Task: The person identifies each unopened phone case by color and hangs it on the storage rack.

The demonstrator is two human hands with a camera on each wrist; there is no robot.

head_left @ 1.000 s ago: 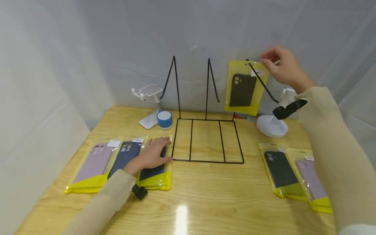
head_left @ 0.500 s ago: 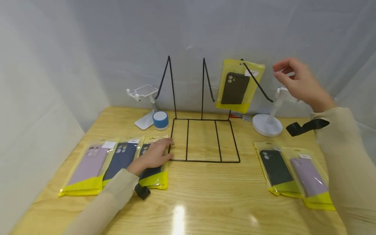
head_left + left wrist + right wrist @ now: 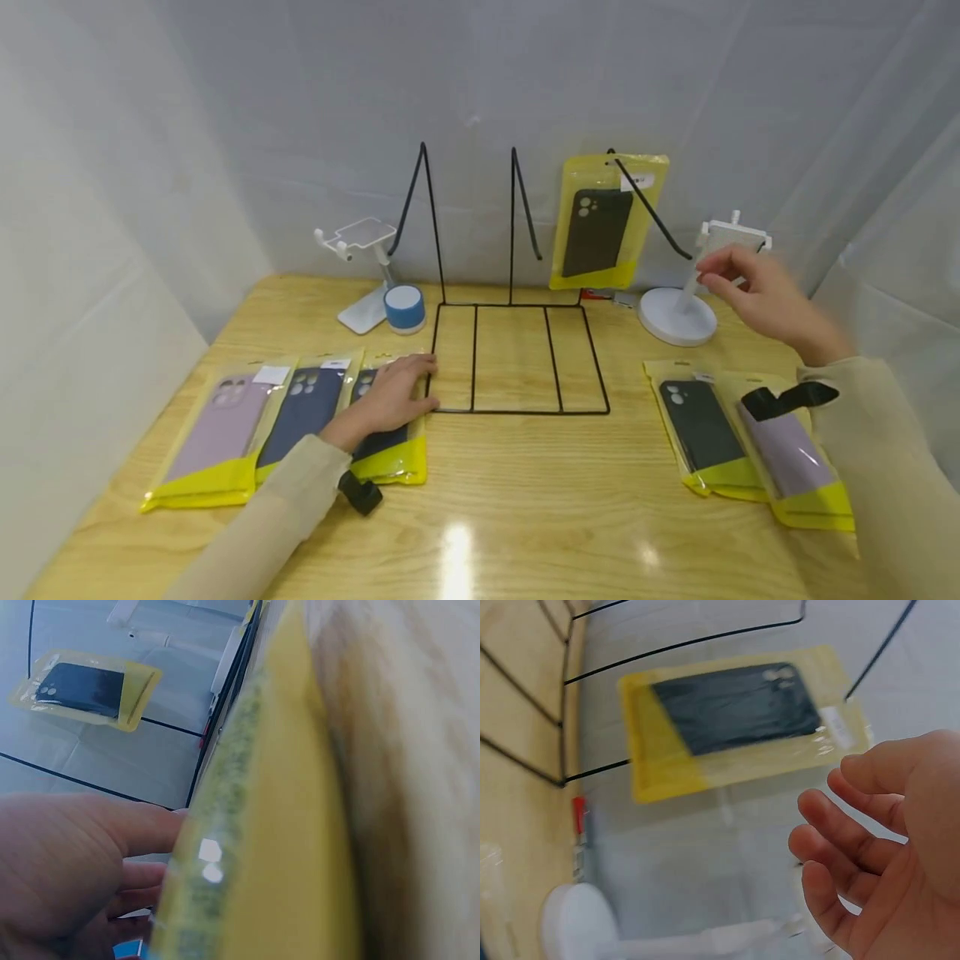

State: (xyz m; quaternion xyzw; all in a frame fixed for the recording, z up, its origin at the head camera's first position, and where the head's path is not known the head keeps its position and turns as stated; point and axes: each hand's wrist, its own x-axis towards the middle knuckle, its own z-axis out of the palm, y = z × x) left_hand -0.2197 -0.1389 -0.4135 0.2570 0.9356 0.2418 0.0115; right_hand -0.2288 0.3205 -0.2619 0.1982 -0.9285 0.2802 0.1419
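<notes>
1. Since the earlier frames, the right hand [image 3: 776, 300] has left the top corner of the hanging pouch [image 3: 636, 242] and dropped in front of the white stand [image 3: 678, 321]; the pouch stays hung.
2. On a clock centred on the wire rack [image 3: 521, 412], that pouch is at 1 o'clock, threaded on the right prong [image 3: 662, 224] and holding a black phone case [image 3: 597, 232].
3. Right hand, between 2 and 3 o'clock: fingers loosely bent, pinching nothing.
4. Left hand [image 3: 386, 400], at 8 o'clock: fingers loosely extended, thumb apart, resting on a pouch [image 3: 397, 467] with a dark blue case; no pinch shows.
5. Further out, between 8 and 9 o'clock, lie another dark blue case's pouch [image 3: 264, 472] and the left lilac case's pouch [image 3: 202, 483].
6. Between 3 and 4 o'clock, the surface [image 3: 570, 508] bears a dark case's pouch [image 3: 731, 479] and the right lilac case's pouch [image 3: 810, 504].
7. For good hanging, I would hold a pouch by its top edge, line the slot up with the prong's tip, then slide it well back before letting go.
8. Limp film may buckle, so keeping the slot's edge flat should help.
</notes>
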